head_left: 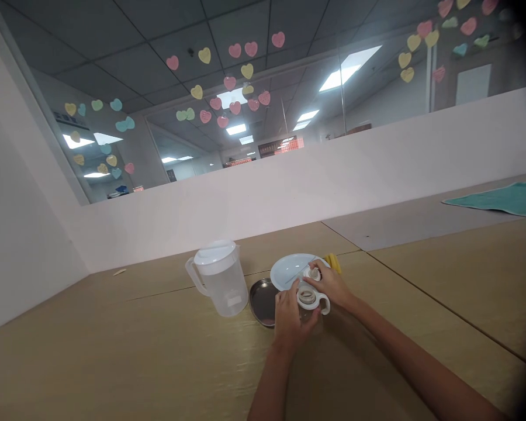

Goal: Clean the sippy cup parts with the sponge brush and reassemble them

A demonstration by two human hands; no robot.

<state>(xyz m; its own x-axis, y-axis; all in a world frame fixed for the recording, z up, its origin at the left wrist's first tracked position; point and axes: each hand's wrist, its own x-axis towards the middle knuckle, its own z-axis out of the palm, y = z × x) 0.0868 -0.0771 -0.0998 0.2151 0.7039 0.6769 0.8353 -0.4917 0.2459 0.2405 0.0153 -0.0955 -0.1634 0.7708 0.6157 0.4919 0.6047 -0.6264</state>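
Observation:
My left hand (287, 316) is closed around a clear bottle (307, 297), whose round white mouth shows uncovered and whose collar bears a white hooked carry loop on the right. Just beyond the mouth, a small white cap (312, 273) is pinched in the fingers of my right hand (333, 286). The cap is apart from the mouth, tilted. Behind both hands lies a pale blue plate (286, 271), partly covered by my right hand. A dark metal dish (259, 303) sits left of the bottle, partly hidden by my left hand.
Left of the dish stands a translucent pitcher (228, 292) with a white lid and handle. A yellow object (333, 262) shows behind my right hand. A teal cloth (504, 200) lies at the far right. A white wall with a window borders the table's back.

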